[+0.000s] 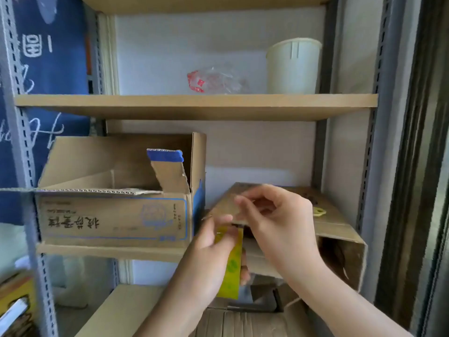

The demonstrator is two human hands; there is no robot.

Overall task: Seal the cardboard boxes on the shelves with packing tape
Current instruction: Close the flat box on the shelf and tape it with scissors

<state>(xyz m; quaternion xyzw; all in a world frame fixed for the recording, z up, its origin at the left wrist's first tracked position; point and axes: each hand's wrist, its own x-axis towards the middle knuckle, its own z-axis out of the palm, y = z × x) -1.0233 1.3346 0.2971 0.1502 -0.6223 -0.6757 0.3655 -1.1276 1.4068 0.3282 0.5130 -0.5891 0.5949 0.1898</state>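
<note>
Shelving holds two boxes: printed box [114,220] gapes open, untaped. At small box [303,229], our left hand [209,246] grips the tape roll [232,266] while our right hand [272,215] pinches its end. Sealing looks barely started.

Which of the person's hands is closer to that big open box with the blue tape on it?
The left hand, gripping the yellow-green tape roll, sits just right of the open box. The right hand is farther right, over the smaller box.
</note>
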